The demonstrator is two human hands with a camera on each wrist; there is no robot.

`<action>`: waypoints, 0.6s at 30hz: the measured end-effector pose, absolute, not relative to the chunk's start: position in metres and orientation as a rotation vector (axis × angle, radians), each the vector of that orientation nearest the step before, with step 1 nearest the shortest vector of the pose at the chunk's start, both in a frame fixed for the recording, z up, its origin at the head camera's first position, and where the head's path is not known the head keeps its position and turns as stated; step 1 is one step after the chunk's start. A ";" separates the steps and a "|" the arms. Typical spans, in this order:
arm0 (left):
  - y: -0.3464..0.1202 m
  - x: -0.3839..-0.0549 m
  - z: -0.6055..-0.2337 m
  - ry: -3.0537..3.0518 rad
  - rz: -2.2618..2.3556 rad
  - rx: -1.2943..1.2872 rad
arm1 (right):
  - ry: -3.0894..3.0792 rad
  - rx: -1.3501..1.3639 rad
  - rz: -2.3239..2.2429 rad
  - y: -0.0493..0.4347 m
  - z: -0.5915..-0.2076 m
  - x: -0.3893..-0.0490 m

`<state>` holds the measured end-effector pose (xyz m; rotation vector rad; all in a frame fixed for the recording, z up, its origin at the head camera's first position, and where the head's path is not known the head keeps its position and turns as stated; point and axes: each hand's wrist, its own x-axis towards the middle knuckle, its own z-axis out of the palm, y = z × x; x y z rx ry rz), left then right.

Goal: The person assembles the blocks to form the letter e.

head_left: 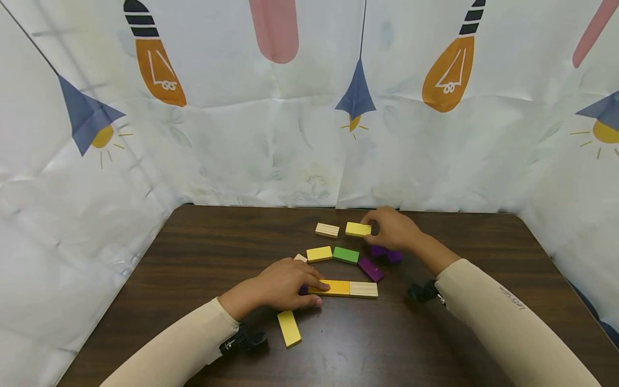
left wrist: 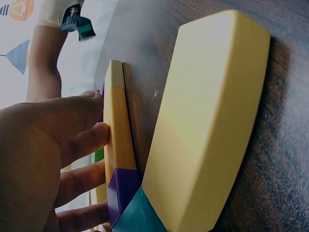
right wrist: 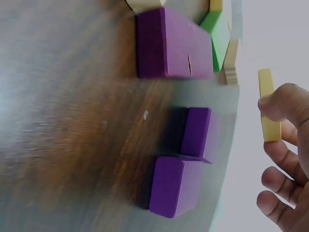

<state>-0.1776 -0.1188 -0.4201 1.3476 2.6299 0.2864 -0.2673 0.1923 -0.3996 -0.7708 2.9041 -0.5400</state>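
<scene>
My right hand (head_left: 394, 230) pinches a yellow block (head_left: 357, 229) between thumb and fingers, above the far part of the table; the right wrist view also shows this grip. My left hand (head_left: 289, 285) rests over a straight row, its fingertips on an orange block (head_left: 337, 288). A striped pale wooden block (head_left: 364, 290) ends that row on the right. At its left end are a purple block (left wrist: 120, 193) and a teal one (left wrist: 140, 212), mostly under the hand in the head view. Another yellow block (head_left: 289, 329) lies at an angle, nearer the front.
Behind the row, a yellow block (head_left: 319, 254), a green block (head_left: 345, 255) and a purple block (head_left: 371, 270) form a curve. Two purple blocks (right wrist: 195, 133) lie below the right hand. A striped wooden block (head_left: 327, 230) is farther back, before a printed curtain (head_left: 271, 150).
</scene>
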 end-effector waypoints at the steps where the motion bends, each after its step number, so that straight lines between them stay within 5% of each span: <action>1: -0.119 -0.177 -0.420 2.630 0.286 1.346 | 2.910 -0.781 -0.535 0.193 -0.398 -0.264; 18: -0.121 -0.178 -0.421 2.617 0.283 1.346 | 2.928 -0.986 -0.608 0.188 -0.402 -0.190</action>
